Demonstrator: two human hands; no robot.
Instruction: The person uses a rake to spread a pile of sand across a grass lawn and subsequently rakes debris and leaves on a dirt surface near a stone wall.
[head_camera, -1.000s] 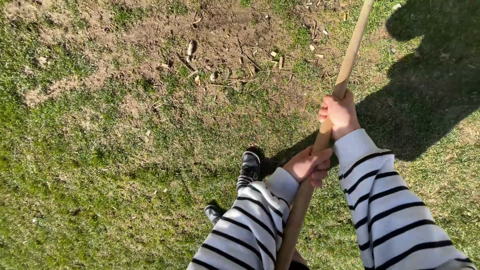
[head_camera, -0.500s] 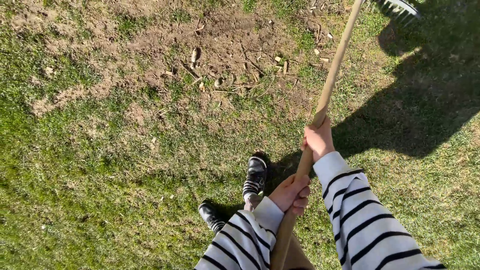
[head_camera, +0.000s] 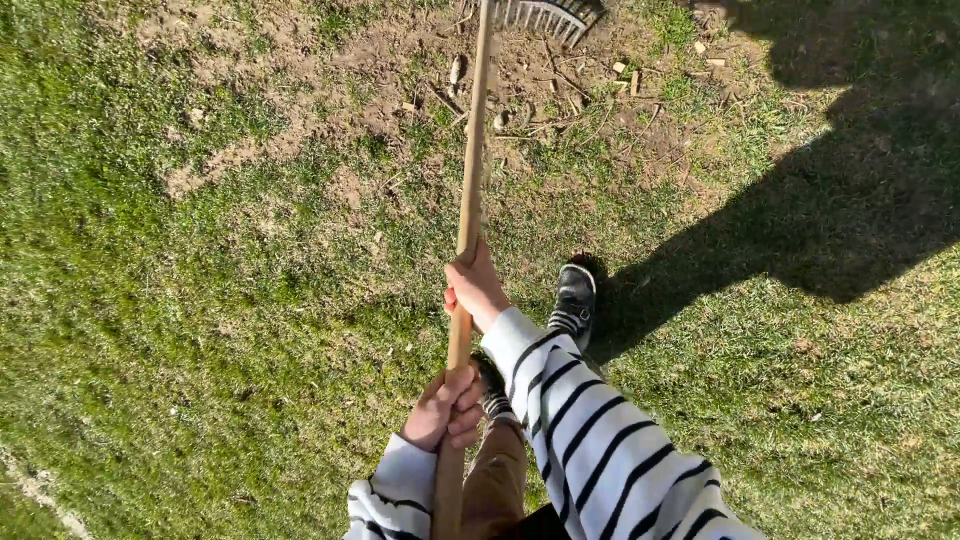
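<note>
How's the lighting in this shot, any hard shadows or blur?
Head view: strong sunlight, crisp focus on both the left hand and right hand gripping the rake handle; a hard dark shadow covers the grass at upper right; no glare.

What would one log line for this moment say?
left hand: grips rake handle, low | right hand: grips higher | rake head: over bare soil

I see a bare brown dirt patch (head_camera: 420, 90) amid sunlit green grass (head_camera: 200, 330). Scattered pale wood chips (head_camera: 630, 80) lie at its right edge; a broad dark shadow (head_camera: 850, 190) falls further right; a black striped shoe (head_camera: 575, 300) stands below it.
</note>
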